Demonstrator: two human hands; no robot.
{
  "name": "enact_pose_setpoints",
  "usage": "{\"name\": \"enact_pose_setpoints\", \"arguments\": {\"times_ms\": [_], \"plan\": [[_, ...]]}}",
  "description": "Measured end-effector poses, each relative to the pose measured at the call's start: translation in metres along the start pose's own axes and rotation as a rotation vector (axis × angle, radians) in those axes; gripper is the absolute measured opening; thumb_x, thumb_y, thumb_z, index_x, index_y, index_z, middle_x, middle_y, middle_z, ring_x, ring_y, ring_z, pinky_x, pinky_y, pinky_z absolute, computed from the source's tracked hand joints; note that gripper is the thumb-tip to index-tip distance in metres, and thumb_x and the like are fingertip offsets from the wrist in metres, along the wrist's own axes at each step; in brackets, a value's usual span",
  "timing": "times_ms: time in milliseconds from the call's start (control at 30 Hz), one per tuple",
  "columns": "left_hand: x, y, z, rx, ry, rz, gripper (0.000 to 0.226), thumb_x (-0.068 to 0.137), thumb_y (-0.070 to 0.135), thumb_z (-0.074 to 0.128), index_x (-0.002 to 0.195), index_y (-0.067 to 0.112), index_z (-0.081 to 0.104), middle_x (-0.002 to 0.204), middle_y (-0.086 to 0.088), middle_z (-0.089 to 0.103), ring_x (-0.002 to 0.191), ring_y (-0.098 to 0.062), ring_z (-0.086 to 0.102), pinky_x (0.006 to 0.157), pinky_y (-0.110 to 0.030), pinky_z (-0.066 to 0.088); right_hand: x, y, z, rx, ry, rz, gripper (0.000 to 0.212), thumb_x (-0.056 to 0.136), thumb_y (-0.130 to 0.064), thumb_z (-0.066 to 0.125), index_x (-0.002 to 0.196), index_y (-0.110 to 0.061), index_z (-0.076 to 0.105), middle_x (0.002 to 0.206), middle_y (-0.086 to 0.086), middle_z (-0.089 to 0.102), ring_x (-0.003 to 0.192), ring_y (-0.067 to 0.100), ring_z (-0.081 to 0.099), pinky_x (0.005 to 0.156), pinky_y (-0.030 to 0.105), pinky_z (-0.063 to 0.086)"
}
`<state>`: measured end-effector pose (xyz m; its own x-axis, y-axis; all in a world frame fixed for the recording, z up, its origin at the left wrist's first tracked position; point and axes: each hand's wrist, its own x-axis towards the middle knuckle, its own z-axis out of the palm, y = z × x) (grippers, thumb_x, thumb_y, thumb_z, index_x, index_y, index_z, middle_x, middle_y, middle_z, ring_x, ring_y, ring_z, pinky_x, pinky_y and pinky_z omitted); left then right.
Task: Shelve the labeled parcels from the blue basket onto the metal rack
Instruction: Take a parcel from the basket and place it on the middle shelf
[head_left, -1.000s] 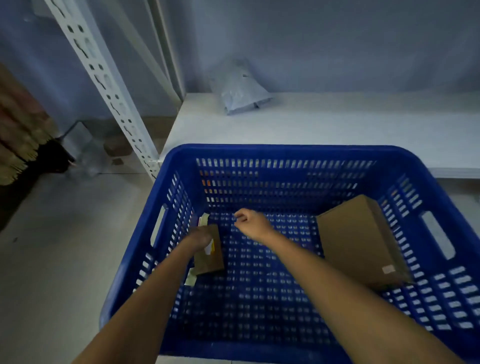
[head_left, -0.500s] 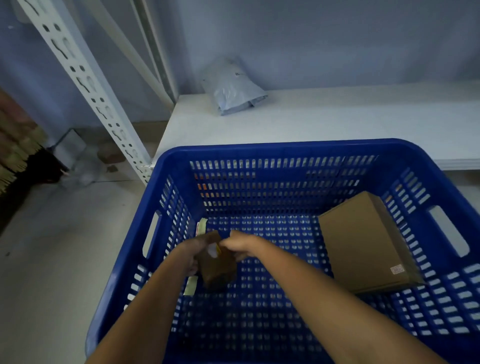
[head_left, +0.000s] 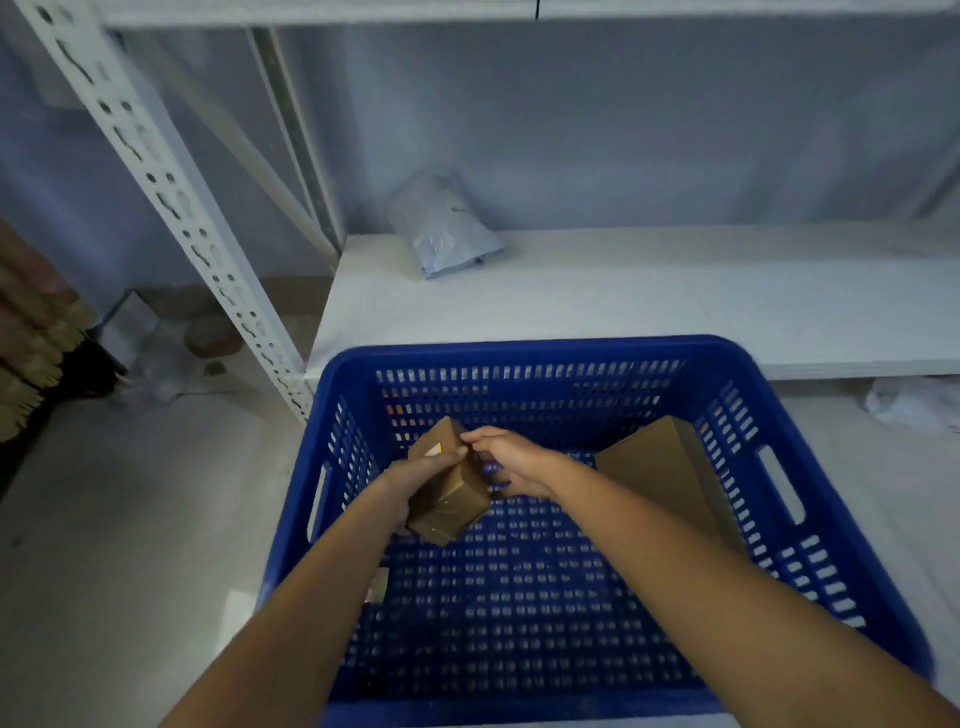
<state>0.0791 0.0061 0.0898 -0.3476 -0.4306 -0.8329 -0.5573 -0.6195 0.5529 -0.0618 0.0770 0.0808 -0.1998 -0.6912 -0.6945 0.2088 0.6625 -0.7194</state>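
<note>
Picking step, by the look of it: small brown cardboard box (head_left: 451, 488) raised off the floor of the blue basket (head_left: 540, 349), tilted on a corner, left of centre in the frame. Held by the left hand (head_left: 415, 483), fingers curled over its left face and upper edge beside a pale label with a yellow mark near the top corner. Steadied from the right by the right hand (head_left: 511, 460), fingertips touching the box's upper right edge, thumb side seemingly at the near edge; whether truly pinching or only resting there, hard to tell. Probably called for next: lift clear over the basket's far rim, then carry up and forward to the white shelf board (head_left: 675, 291) of the metal rack (head_left: 171, 192) in the upper half of the frame, with the label face kept readable. Worth watching: a one-handed hold on a tilted box, liable to slip if the right hand lets go early. Already on the shelf, upper centre: a grey poly mailer bag (head_left: 441, 228), leaning toward the back wall, well apart from both hands. Left in the basket, at its right side: a larger flat cardboard box (head_left: 660, 467) propped against the wall, just right of the right forearm, untouched. Small pale slip (head_left: 378, 584) on the basket floor, partly hidden by the left forearm.
</note>
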Motion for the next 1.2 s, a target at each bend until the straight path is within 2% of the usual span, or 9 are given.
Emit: {"name": "enact_pose_setpoints", "arguments": {"times_ms": [100,233,433,567,667,767,867,1067,1200], "plan": [[-0.07,0.049,-0.003,0.084,-0.033,0.076,0.083,0.064,0.045,0.084,0.129,0.008,0.048,0.116,-0.016,0.063,0.102,-0.033,0.062,0.085,-0.044,0.054,-0.064,-0.057,-0.01,0.029,-0.024,-0.039,0.024,0.103,-0.023,0.041,0.126,-0.022,0.05,0.126,0.015,0.055,0.093,0.031,0.064,0.076,0.042,0.056],[-0.182,0.127,-0.015,0.266,-0.21,0.155,0.082,0.058,0.047,0.085,0.125,0.011,0.055,0.113,-0.013,0.067,0.1,-0.029,0.064,0.074,-0.035,0.054,-0.161,-0.145,-0.029,0.049,-0.088,-0.067,0.033,0.1,-0.029,0.049,0.127,-0.013,0.039,0.123,0.021,0.056,0.105,0.04,0.065,0.091,0.049,0.055],[-0.368,0.242,-0.031,0.593,-0.414,0.24,0.079,0.051,0.054,0.085,0.119,0.025,0.055,0.119,-0.007,0.066,0.11,-0.026,0.063,0.089,-0.04,0.053,-0.32,-0.275,-0.05,0.055,-0.181,-0.187,0.042,0.087,-0.047,0.065,0.119,-0.021,0.056,0.118,0.019,0.057,0.092,0.033,0.071,0.09,0.047,0.057],[-0.497,0.317,-0.031,0.752,-0.47,0.277,0.068,0.058,0.045,0.082,0.116,0.026,0.054,0.119,-0.004,0.064,0.111,-0.02,0.062,0.097,-0.039,0.05,-0.431,-0.362,-0.053,-0.079,-0.313,-0.236,0.057,0.082,-0.048,0.071,0.128,-0.019,0.056,0.127,0.016,0.055,0.115,0.032,0.06,0.104,0.048,0.048],[-0.603,0.376,-0.029,0.858,-0.507,0.304,0.085,0.046,0.051,0.089,0.119,0.028,0.054,0.119,-0.002,0.066,0.109,-0.017,0.063,0.085,-0.03,0.055,-0.52,-0.425,-0.051,-0.151,-0.301,-0.341,0.067,0.083,-0.049,0.069,0.137,-0.016,0.049,0.134,0.019,0.05,0.124,0.032,0.053,0.103,0.046,0.049],[-0.698,0.426,-0.025,0.948,-0.504,0.389,0.104,0.042,0.056,0.089,0.132,0.027,0.045,0.132,-0.005,0.056,0.121,-0.023,0.054,0.099,-0.036,0.049,-0.604,-0.476,-0.052,-0.148,-0.222,-0.449,0.065,0.076,-0.053,0.076,0.131,-0.025,0.055,0.132,0.018,0.052,0.121,0.029,0.055,0.093,0.039,0.055],[-0.771,0.461,-0.017,0.928,-0.475,0.461,0.102,0.05,0.045,0.089,0.137,0.021,0.042,0.138,-0.006,0.054,0.127,-0.025,0.05,0.11,-0.042,0.038,-0.671,-0.519,-0.054,-0.17,-0.131,-0.522,0.063,0.074,-0.056,0.075,0.128,-0.03,0.055,0.127,0.014,0.058,0.118,0.027,0.059,0.091,0.036,0.056],[-0.835,0.48,0.004,0.879,-0.363,0.686,0.072,0.067,0.04,0.077,0.129,0.021,0.045,0.13,-0.004,0.056,0.122,-0.02,0.053,0.108,-0.042,0.041,-0.748,-0.59,-0.049,-0.335,0.034,-0.627,0.071,0.066,-0.066,0.074,0.125,-0.033,0.056,0.123,0.007,0.06,0.115,0.022,0.059,0.098,0.04,0.053],[-0.825,0.46,0.016,0.281,-0.418,0.845,0.068,0.072,0.02,0.075,0.133,0.011,0.046,0.132,-0.013,0.058,0.122,-0.027,0.054,0.102,-0.041,0.045,-0.762,-0.601,-0.052,-0.219,0.175,-0.764,0.098,0.056,-0.076,0.072,0.137,-0.028,0.045,0.138,0.005,0.05,0.129,0.023,0.047,0.113,0.051,0.035]]}}
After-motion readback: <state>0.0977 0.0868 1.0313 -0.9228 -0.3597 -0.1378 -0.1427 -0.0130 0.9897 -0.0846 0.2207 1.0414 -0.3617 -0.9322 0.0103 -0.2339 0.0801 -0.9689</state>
